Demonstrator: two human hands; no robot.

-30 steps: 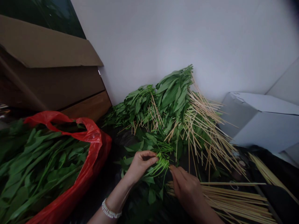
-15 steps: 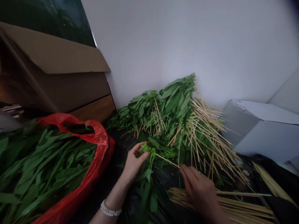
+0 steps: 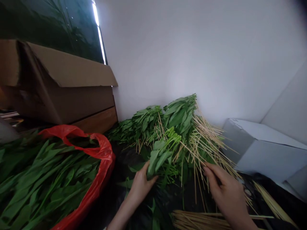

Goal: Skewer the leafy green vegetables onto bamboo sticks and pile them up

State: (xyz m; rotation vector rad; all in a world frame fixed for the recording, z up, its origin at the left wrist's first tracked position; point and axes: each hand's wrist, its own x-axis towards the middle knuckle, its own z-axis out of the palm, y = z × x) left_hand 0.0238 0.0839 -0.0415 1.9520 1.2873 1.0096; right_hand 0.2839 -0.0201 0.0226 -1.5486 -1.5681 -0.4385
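Observation:
A skewer of green leaves [image 3: 165, 147] lies across the front of the pile of skewered greens [image 3: 182, 127], its stick running down to the right. My left hand [image 3: 140, 183] is closed around the leafy end of it. My right hand [image 3: 225, 188] pinches the bare end of the bamboo stick, fingers together. The pile leans against the white wall, sticks fanning out to the right.
A red plastic bag [image 3: 100, 159] full of loose green leaves sits at the left. Behind it stands a brown cardboard box [image 3: 72, 92]. A grey box [image 3: 266, 150] is at the right. Loose bamboo skewers [image 3: 199, 220] lie at the near edge.
Both hands have lifted the skewered leaves up and away onto the pile. The right hand slid further right along the stick. The view has tilted upward.

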